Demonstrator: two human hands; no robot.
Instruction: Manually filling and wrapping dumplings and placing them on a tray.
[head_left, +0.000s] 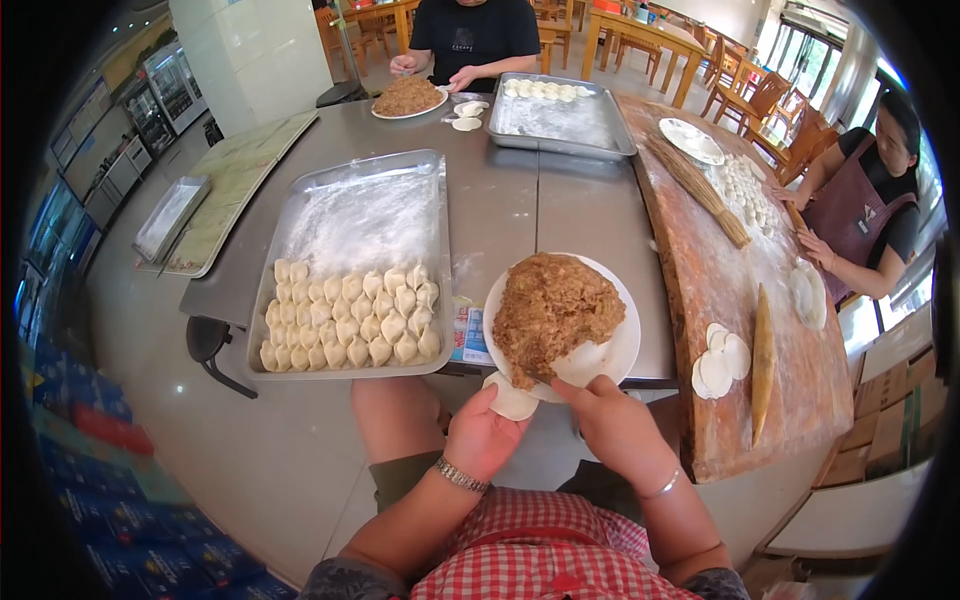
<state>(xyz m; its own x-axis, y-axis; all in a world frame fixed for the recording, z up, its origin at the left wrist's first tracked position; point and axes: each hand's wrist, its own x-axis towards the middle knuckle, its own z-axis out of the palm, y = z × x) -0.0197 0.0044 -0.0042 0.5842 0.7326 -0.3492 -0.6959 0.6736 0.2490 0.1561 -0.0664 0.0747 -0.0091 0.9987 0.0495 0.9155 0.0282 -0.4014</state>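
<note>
A round dough wrapper (513, 397) rests on the palm and fingers of my left hand (487, 431), beside the front rim of a white plate (619, 352). My right hand (611, 424) grips a small spreading tool, mostly hidden by fingers and filling; its end is in the meat filling (555, 315) heaped on the plate. To the left lies a floured metal tray (356, 169), its near half lined with rows of filled dumplings (379, 349).
On the wooden board (705, 435) at right lie stacked wrappers (721, 361), a tapered rolling pin (763, 367), a straw brush (697, 187) and dough pieces (746, 191). A co-worker (862, 202) rolls there; another person (476, 37) sits opposite, beside a second tray (559, 124) and filling plate (409, 97).
</note>
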